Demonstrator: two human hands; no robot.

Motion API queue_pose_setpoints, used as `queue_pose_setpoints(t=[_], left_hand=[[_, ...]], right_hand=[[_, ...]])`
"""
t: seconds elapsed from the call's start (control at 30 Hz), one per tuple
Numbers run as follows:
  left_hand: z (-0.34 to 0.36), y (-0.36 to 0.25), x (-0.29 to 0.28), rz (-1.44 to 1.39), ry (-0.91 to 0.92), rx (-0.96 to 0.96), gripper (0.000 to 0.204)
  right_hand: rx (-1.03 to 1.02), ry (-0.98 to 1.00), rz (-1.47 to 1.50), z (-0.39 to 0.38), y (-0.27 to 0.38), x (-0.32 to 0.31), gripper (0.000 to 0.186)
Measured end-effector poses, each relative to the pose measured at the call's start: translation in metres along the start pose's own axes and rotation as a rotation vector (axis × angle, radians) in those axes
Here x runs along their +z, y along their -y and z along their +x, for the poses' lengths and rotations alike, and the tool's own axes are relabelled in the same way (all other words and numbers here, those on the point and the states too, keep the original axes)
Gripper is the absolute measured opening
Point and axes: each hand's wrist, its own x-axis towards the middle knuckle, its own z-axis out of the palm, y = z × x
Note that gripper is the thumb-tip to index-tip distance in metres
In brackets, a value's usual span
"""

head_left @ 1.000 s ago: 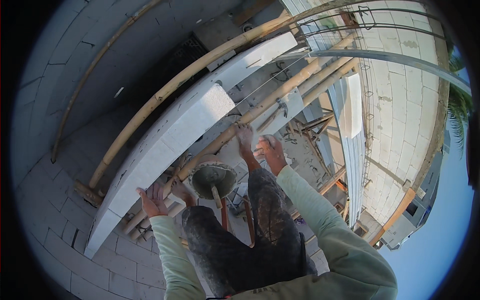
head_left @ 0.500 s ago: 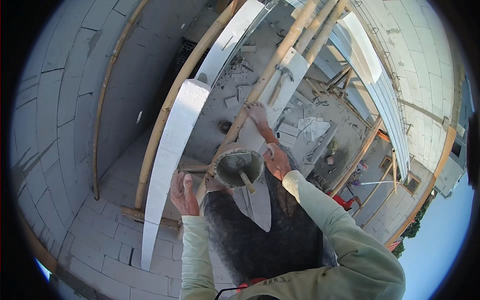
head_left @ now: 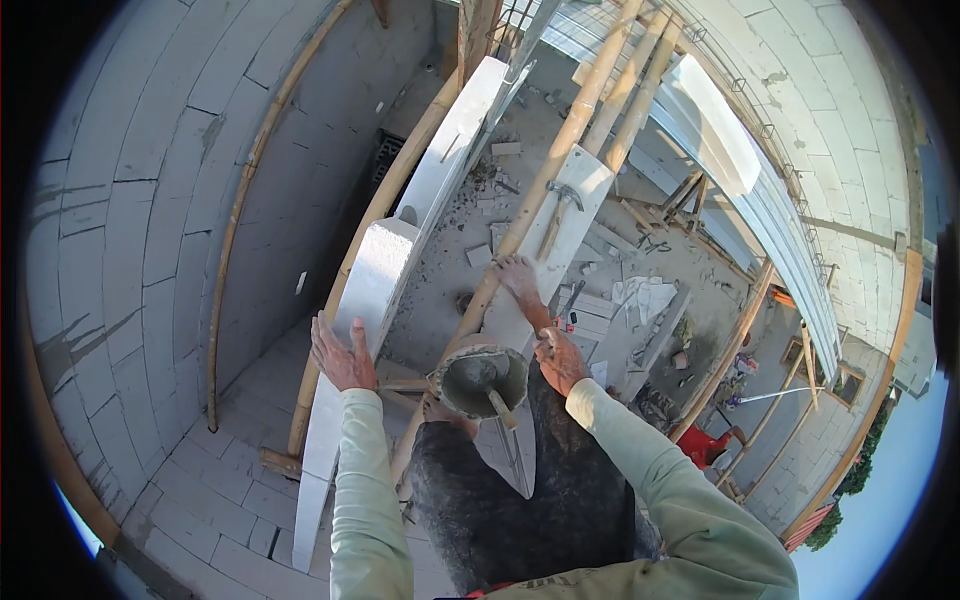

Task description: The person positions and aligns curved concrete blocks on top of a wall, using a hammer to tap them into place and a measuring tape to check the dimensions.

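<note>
- Spreading over the top of a straight row of white rectangular blocks (head_left: 378, 262), left of centre, the left hand (head_left: 342, 355) has its fingers apart and clasps nothing; firm contact is hard to tell.
- The right hand (head_left: 560, 362), near the centre, curls its fingers beside a knee in dark, stained trousers (head_left: 585, 440); whether it holds anything cannot be told.
- Between the hands, a round grey mortar-crusted bowl (head_left: 457, 388) has a pale wooden handle (head_left: 502, 408) jutting over its rim.
- Above it, a bare foot (head_left: 520, 280) rests by a long tan bamboo pole (head_left: 581, 105).
- Upper centre, a wooden-handled claw hammer (head_left: 551, 232) lies on a pale flat board (head_left: 590, 175).
- Lower right, a person in red (head_left: 703, 447) is partly visible.
</note>
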Motion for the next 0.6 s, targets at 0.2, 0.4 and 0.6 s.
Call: queue_pose_setpoints(t=[0.2, 0.4, 0.6], left_hand=[[0.022, 0.0, 0.019, 0.02, 0.0, -0.258, 0.065], [0.026, -0.012, 0.04, 0.116, -0.109, -0.356, 0.055], [0.025, -0.016, 0.041, 0.185, -0.131, -0.367, 0.053]], right_hand=[[-0.132, -0.197, 0.303, 0.086, 0.102, -0.097, 0.032], [-0.568, -0.49, 0.206, 0.175, 0.26, -0.224, 0.057], [-0.814, -0.476, 0.261, 0.217, 0.33, -0.248, 0.063]])
